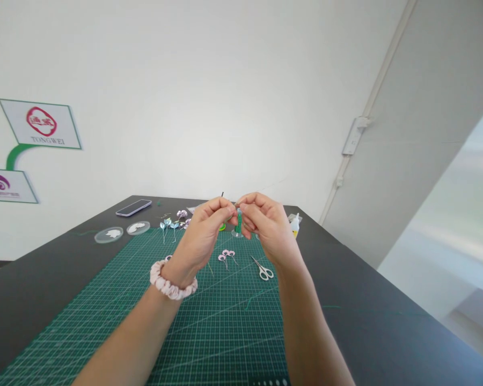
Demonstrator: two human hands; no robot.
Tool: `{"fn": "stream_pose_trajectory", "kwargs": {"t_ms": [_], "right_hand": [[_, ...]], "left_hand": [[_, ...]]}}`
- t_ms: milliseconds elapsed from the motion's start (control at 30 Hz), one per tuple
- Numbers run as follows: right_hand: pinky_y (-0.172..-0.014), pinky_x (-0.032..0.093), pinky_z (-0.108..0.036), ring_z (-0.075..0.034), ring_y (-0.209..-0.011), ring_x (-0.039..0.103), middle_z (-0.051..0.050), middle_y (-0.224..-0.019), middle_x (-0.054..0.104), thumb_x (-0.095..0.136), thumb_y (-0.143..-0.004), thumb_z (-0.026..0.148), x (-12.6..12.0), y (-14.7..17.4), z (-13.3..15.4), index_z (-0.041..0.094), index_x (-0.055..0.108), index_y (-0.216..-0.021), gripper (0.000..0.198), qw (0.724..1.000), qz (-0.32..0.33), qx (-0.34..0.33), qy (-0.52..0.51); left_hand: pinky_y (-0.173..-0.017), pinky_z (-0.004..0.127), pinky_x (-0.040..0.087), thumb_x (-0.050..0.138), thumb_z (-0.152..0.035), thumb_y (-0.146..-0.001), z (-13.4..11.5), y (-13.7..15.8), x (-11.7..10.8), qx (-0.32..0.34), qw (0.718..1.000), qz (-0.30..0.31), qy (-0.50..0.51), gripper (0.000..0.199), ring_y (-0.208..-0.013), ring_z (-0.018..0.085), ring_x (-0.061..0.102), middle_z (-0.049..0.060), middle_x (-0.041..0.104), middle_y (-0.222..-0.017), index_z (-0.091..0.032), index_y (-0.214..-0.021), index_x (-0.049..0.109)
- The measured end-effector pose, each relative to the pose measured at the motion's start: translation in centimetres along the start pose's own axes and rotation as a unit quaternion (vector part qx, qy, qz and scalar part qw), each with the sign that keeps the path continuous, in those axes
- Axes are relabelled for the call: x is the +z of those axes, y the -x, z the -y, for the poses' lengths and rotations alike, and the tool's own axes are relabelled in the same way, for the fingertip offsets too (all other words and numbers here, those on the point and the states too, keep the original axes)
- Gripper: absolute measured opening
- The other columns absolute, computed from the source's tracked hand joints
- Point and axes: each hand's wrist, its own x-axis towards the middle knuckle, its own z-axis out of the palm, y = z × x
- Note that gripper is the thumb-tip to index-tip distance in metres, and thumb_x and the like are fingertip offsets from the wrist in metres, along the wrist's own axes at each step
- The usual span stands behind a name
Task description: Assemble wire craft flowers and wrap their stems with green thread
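My left hand (205,228) and my right hand (268,225) meet above the far part of the green cutting mat (225,338). Both pinch with thumb and forefinger, fingertips almost touching. Whatever is between them is too small and hidden to name. Just behind and below the fingertips stands a spool of green thread (239,221), partly covered by my fingers. Small pinkish flowers on thin stems (226,254) lie on the mat below my hands. White-handled scissors (264,272) rest near my right wrist. A cut piece of green thread (257,298) lies closer to me.
Light-blue flower pieces on stems (168,223) and purple ones (181,214) lie to the left. Beyond them are a clear dish with white material (100,236), a similar dish (144,229) and a phone (133,208). A glue bottle (295,225) stands right, on the black table (346,300).
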Motion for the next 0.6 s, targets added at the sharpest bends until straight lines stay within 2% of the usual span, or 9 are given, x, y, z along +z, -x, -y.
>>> {"fn": "stream_pose_trajectory", "kwargs": {"t_ms": [233, 400, 600], "right_hand": [[-0.044, 0.034, -0.022, -0.005, -0.039, 0.041, 0.010, -0.044, 0.045, 0.061, -0.077, 0.026, -0.11, -0.02, 0.23, 0.019, 0.056, -0.073, 0.010, 0.998, 0.005, 0.025, 0.050], [-0.045, 0.033, -0.023, -0.006, -0.040, 0.041, 0.010, -0.043, 0.045, 0.061, -0.077, 0.028, -0.25, 0.03, 0.36, 0.018, 0.056, -0.072, 0.012, 0.996, 0.003, 0.024, 0.082], [-0.044, 0.033, -0.023, -0.006, -0.039, 0.040, 0.009, -0.043, 0.045, 0.062, -0.077, 0.027, -0.34, -0.02, 0.19, 0.019, 0.056, -0.071, 0.011, 0.997, 0.002, 0.025, 0.076]], "left_hand": [[-0.064, 0.027, 0.041, 0.060, -0.023, -0.080, 0.35, -0.05, -0.16, 0.072, 0.993, -0.027, -0.093, 0.016, -0.064, 0.011, 0.050, -0.002, 0.057, -0.063, -0.019, -0.065, 0.059], [-0.064, 0.028, 0.042, 0.059, -0.025, -0.082, 0.58, -0.17, -0.51, 0.100, 0.982, -0.034, -0.155, 0.016, -0.064, 0.012, 0.052, -0.002, 0.058, -0.064, -0.019, -0.067, 0.058], [-0.061, 0.029, 0.039, 0.054, -0.023, -0.085, 0.47, -0.06, -0.38, 0.150, 0.947, -0.055, -0.280, 0.019, -0.063, 0.013, 0.051, -0.001, 0.058, -0.063, -0.020, -0.067, 0.057]]}}
